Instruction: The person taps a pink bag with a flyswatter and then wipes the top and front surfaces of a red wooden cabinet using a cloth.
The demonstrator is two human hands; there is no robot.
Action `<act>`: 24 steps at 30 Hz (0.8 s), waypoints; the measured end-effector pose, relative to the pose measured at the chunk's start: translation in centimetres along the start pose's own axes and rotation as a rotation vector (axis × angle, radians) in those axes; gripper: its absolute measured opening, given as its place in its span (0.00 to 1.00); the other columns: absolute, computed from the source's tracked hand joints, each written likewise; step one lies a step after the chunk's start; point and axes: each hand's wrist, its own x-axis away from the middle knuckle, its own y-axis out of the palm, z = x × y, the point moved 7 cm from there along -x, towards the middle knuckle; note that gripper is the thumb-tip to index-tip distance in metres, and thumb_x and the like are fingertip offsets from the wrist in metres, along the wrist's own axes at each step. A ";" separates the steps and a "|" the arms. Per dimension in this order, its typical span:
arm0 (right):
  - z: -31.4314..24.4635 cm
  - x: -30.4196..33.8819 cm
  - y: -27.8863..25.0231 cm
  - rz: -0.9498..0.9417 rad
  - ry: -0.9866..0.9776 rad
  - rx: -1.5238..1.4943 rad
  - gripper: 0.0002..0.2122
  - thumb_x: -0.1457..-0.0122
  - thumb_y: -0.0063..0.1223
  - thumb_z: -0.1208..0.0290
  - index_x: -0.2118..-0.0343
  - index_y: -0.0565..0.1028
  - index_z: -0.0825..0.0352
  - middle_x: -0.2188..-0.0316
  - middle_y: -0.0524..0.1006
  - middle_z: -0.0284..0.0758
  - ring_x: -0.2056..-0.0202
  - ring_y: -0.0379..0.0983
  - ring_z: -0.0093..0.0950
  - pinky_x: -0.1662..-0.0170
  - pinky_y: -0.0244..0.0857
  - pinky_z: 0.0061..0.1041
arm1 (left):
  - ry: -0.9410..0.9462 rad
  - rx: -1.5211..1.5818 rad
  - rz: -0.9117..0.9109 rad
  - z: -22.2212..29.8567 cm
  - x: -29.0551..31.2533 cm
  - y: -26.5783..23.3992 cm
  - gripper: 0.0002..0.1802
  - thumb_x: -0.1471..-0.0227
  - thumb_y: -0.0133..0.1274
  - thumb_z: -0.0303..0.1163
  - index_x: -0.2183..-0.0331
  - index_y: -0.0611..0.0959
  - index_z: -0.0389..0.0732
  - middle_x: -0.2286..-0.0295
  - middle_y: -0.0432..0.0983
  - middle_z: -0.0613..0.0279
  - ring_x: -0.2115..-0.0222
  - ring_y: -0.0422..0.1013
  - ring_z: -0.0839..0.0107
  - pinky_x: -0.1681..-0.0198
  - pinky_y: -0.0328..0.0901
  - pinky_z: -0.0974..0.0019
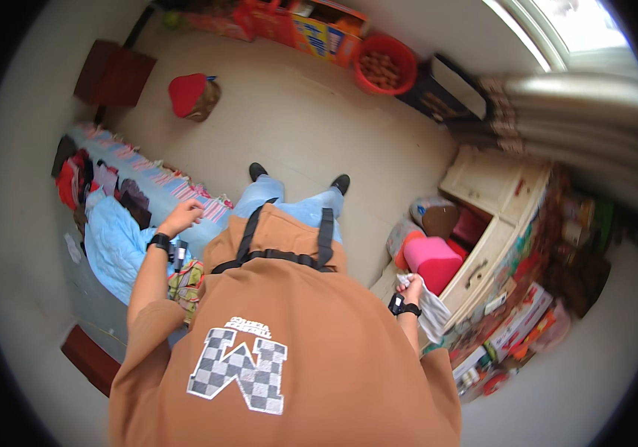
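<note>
My right hand (pixel 412 289) is closed round a white cloth (pixel 433 313), which hangs down beside the cream cabinet (pixel 475 261). Close to that hand, a pink cushioned object (pixel 434 261) sits by the cabinet's front. My left hand (pixel 183 217) is held out over the bed's edge with its fingers loosely apart and nothing in them. Below it lies a light blue quilt (pixel 114 242), and a yellow-green patterned cloth (pixel 185 284) is beside my left forearm.
Piled clothes (pixel 77 179) lie on the bed. A red-topped stool (pixel 189 95) stands on the floor ahead. Along the far wall are boxes (pixel 311 33) and a red bucket (pixel 384 65) of brownish pieces. Many small goods cover the cabinet top, and a curtain (pixel 579 112) hangs behind.
</note>
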 end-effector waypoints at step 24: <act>0.0 46.5 86.2 -1.368 -0.708 1.041 0.11 0.45 0.38 0.78 0.64 0.74 0.73 0.77 0.70 0.27 0.79 0.62 0.15 0.77 0.58 0.14 | -0.022 0.825 0.499 -19.8 -8.3 -8.8 0.12 0.51 0.47 0.33 0.66 0.78 0.38 0.74 0.76 0.60 0.74 0.72 0.72 0.71 0.66 0.66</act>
